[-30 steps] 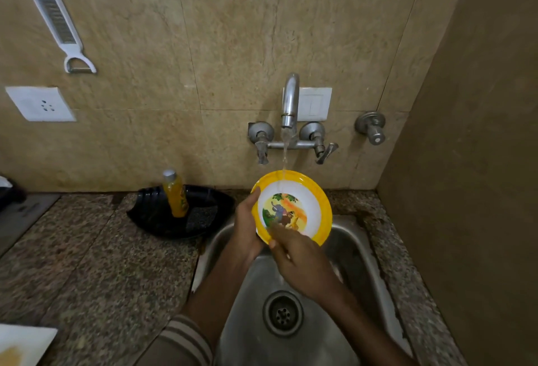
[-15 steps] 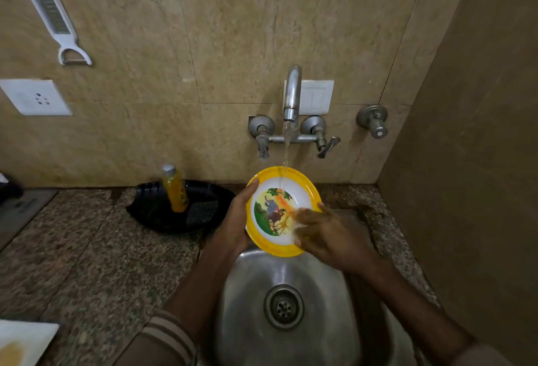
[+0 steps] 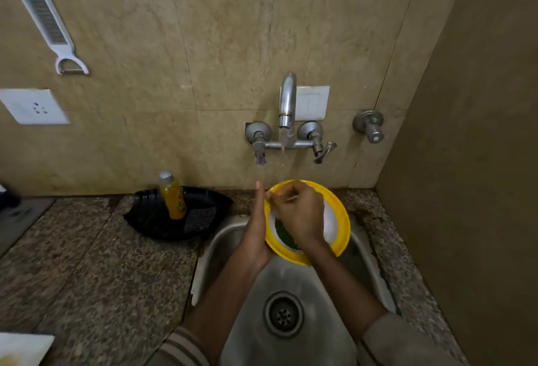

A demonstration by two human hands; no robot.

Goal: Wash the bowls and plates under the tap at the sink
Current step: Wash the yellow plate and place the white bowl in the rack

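Two hands work one dish just right of the frame's centre. The left hand (image 3: 256, 234) clasps the left rim of the yellow-rimmed bowl (image 3: 339, 228), palm against the edge with the fingers out of sight behind it and the thumb pointing up toward the wall. The right hand (image 3: 300, 214) lies across the bowl's face with its fingers curled and pressed to the upper left rim; whether it pinches anything cannot be told, and it looks to be rubbing rather than holding.

The bowl is tilted, its open face turned toward the camera and its top edge toward the wall, held above the back of the steel sink (image 3: 221, 249). From the left hand's clasp the bowl extends rightward, so that hand alone carries it and is the one placed to turn it.

The tap (image 3: 287, 100) stands directly above, in the upper middle of the frame, and its thin stream of water (image 3: 283, 150) falls toward the bowl's top left rim, close to the right knuckles. Judging by this, the next turn of the bowl needs to bring unwashed rim under that stream.

At the left of the sink, on the granite counter (image 3: 87, 263), a black tray (image 3: 151, 220) holds an orange bottle (image 3: 173, 196).
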